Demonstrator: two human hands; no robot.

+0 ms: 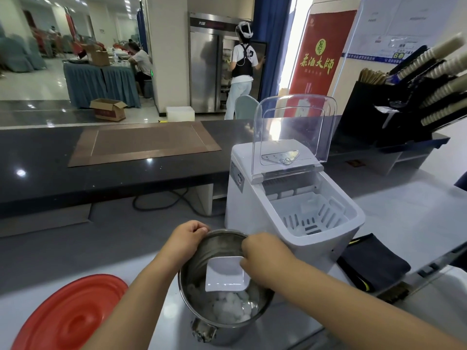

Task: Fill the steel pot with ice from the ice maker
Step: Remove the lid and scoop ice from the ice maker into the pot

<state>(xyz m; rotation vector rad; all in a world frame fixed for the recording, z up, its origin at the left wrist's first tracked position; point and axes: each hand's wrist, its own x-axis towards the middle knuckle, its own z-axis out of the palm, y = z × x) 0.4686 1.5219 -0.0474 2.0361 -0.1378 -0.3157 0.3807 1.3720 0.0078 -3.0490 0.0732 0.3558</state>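
Note:
The steel pot point(199, 258) stands on the counter near me, with ice cubes point(232, 308) piled in its bottom. My left hand point(183, 241) grips the pot's far left rim. My right hand point(262, 253) holds a white plastic scoop point(225, 274) tipped down inside the pot, just above the ice. The white ice maker point(252, 213) sits right behind the pot, its clear lid point(293, 127) raised. Its slotted basket point(313, 215) shows only a little ice at the bottom.
A red round lid point(68, 314) lies at the near left on the counter. A black cloth point(371, 261) lies right of the ice maker. A cup dispenser rack point(414, 97) stands at the back right. A dark raised counter point(113, 170) runs behind; a person stands at a steel fridge point(209, 64).

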